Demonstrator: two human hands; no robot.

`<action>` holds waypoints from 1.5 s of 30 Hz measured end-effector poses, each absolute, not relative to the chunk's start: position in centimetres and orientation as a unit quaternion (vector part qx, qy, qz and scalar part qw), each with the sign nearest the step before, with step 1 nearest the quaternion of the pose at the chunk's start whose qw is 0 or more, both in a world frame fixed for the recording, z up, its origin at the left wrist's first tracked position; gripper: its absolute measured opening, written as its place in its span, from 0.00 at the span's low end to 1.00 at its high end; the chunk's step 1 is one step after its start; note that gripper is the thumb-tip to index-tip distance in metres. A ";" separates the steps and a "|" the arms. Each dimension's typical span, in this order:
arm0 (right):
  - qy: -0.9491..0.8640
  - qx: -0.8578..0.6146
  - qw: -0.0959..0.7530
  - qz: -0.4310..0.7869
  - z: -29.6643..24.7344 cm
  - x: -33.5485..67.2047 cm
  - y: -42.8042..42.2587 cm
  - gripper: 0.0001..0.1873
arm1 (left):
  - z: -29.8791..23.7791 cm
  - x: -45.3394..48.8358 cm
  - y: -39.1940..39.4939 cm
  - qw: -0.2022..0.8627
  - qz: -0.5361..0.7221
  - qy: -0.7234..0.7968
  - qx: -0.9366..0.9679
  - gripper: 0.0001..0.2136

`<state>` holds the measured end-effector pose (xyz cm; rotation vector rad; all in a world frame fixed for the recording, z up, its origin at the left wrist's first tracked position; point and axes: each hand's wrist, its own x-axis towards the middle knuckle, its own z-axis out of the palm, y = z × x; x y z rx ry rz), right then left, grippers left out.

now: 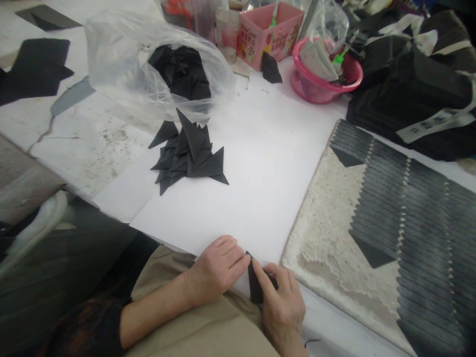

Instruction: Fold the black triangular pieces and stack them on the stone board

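Note:
At the near edge of the white-covered table, both hands are on a small dark piece (pixel 255 286), flat and sheet-like. My left hand (pixel 220 267) has its fingers curled together, with the tips at the piece's upper point. From the right, my right hand (pixel 283 300) grips the same piece, its index finger stretched along the surface and the other fingers bent. Part of the piece is hidden under the right fingers. Farther up the table lies a loose pile of black triangular pieces (pixel 189 153).
An open clear plastic bag (pixel 119 59) holds more black pieces. On the right, a worn board (pixel 323 208) carries overlapping rows of dark pieces (pixel 424 208). Behind stand a pink box (pixel 256 42), a pink basin (pixel 316 94) and a black bundle (pixel 401 89).

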<state>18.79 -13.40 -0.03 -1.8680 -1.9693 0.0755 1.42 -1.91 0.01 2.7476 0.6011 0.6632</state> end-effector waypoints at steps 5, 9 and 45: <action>-0.704 -0.677 0.213 0.036 0.0 18.8 -13.4 0.20 | 0.2 1.4 -1.9 0.125 0.222 0.204 0.945 0.07; -0.695 -0.685 0.215 0.044 0.0 18.7 -13.4 0.21 | 0.3 1.5 -2.0 0.115 0.214 0.206 0.948 0.07; -0.687 -0.676 0.259 0.057 0.3 17.5 -12.0 0.17 | 1.4 -0.1 -0.5 0.029 0.151 0.144 0.978 0.13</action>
